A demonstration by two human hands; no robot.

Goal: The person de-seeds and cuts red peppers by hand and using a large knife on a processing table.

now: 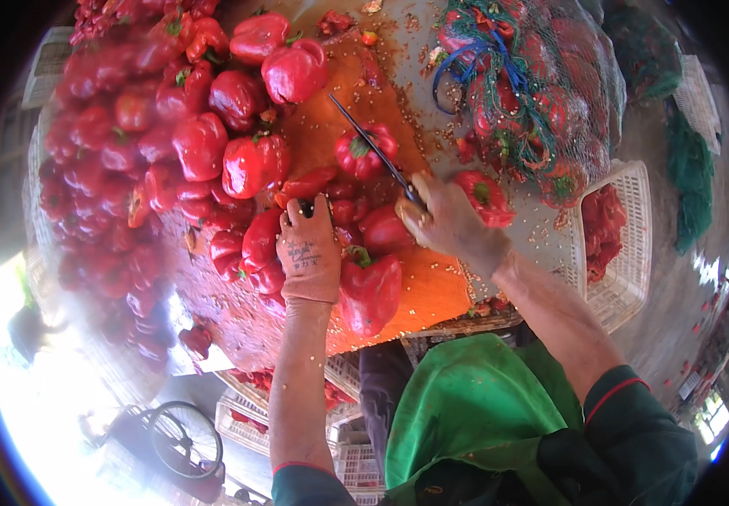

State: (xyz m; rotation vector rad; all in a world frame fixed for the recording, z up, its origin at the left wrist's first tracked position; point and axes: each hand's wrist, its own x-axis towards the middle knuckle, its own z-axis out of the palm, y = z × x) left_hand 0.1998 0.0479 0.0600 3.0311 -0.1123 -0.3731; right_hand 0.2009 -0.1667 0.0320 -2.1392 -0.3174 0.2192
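My left hand [309, 248], in an orange-brown work glove, rests among the red bell peppers near the middle of the table; a small dark object shows at its fingertips, and what lies under the fingers is hidden. My right hand [443, 215] is closed around the handle of a knife with a long thin blade [364, 136], pointing up and left. The blade passes over a red bell pepper [366, 152] lying stem up. Another red bell pepper [371, 294] lies just right of my left wrist, and one more [483, 197] lies beyond my right hand.
A large heap of red bell peppers [118, 164] covers the left side. An orange mat [428, 291] scattered with seeds lies on the table. A net sack of peppers [554, 101] stands at the upper right, above a white plastic crate [639, 253] holding red pieces. More crates stand below the table.
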